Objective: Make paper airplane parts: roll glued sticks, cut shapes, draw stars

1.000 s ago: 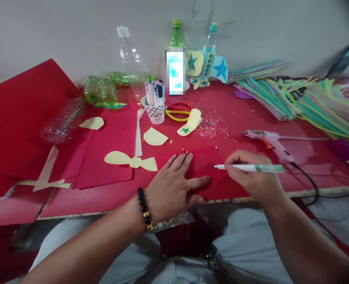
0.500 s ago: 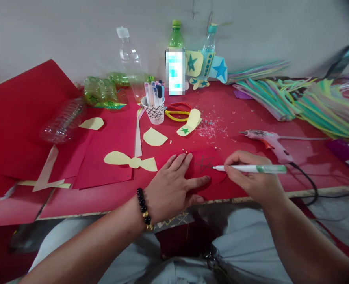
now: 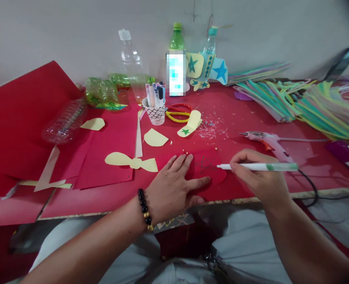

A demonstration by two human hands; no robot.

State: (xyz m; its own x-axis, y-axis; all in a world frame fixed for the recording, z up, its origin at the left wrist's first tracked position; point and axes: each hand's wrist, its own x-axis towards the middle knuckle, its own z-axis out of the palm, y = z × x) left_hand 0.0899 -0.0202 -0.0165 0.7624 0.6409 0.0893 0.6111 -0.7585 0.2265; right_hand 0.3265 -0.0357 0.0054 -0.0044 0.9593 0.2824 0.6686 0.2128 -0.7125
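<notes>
My right hand is closed round a white marker with a green end, its tip pointing left, close over a piece of red paper. Whether the tip touches the paper I cannot tell. Dark lines of a star drawing show on that paper. My left hand lies flat on the paper's left part with the fingers spread, a beaded bracelet at the wrist. Beside its fingertips is a yellow propeller-shaped paper cutout.
A paper cup of pens, scissors and yellow cutouts lie further back. On the right are a pink glue gun and pipe cleaners. Plastic bottles stand near the wall. Red sheets cover the left.
My right hand has moved the marker a little to the right, and more lines of the star are visible. My left hand stays in place on the paper.
</notes>
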